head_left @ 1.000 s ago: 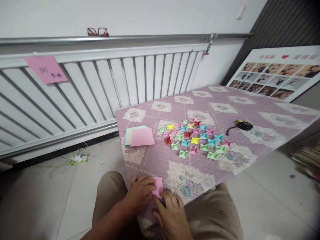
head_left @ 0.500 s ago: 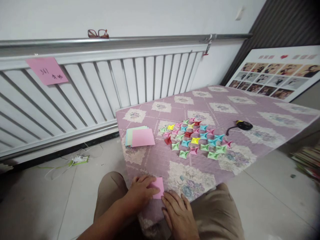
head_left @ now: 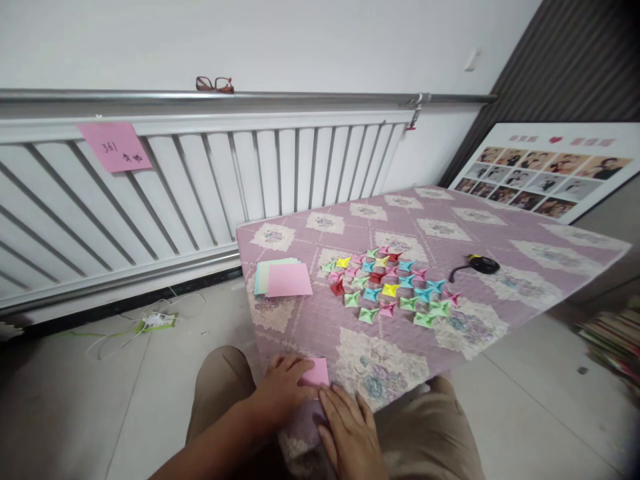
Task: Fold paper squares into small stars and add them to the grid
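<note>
A small pink sheet of paper (head_left: pixel 317 372) lies at the near left corner of the table. My left hand (head_left: pixel 285 385) rests over its left part, fingers spread and pressing it down. Stretched out flat, my right hand (head_left: pixel 350 423) touches the paper's near right corner with its fingertips. Parts of the sheet are hidden under the hands, so I cannot tell how it is folded. Beyond it sits a stack of coloured paper (head_left: pixel 290 280), pink on top, with green and blue sheets showing. Several small folded paper pieces (head_left: pixel 391 290) in mixed colours stand in rows to the right.
A floral purple tablecloth (head_left: pixel 310 333) covers the table. A black object with a cord (head_left: pixel 484 265) lies at the right. Behind are a radiator (head_left: pixel 290 167) with a pink note (head_left: pixel 115 147), glasses (head_left: pixel 215 84) on a pipe, and a photo board (head_left: pixel 545 170). A power strip (head_left: pixel 157 321) lies on the floor.
The head view has shifted slightly, so the scene sits lower. My right hand's fingertips have moved slightly left along the near edge of the pink paper. My left hand stays on it.
</note>
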Motion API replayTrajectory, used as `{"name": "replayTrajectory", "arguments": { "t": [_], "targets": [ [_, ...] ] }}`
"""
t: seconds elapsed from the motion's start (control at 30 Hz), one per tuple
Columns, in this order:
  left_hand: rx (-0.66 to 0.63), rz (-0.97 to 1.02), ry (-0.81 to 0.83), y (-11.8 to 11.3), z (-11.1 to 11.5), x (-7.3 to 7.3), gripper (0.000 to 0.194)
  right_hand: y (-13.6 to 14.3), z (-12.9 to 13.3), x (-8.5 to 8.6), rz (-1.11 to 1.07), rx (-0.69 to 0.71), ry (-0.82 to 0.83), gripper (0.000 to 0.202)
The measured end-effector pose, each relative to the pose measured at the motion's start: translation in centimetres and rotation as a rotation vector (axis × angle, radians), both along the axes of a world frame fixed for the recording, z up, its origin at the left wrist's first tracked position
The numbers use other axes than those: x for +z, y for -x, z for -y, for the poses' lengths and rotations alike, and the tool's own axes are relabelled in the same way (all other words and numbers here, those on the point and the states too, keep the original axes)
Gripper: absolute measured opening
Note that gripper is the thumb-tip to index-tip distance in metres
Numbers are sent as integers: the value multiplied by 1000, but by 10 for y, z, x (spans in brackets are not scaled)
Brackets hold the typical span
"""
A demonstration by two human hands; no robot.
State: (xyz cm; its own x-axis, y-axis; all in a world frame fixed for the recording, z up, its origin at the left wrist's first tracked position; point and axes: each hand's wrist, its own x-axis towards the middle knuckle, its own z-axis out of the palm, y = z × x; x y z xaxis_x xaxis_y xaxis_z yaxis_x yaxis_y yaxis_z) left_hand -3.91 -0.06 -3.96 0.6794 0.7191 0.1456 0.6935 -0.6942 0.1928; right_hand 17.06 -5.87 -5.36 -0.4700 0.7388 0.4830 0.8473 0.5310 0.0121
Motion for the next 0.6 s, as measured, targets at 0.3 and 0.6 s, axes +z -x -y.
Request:
{"name": "replayTrajectory", "arguments": {
  "t": [0.3,0.6],
  "targets": [
    [30,32,-239,12,29,-2,20,4,5,-14,27,-15,131,46],
    [188,83,-210,29,48,-1,13,5,4,-14,-1,-29,116,45]
  ]
}}
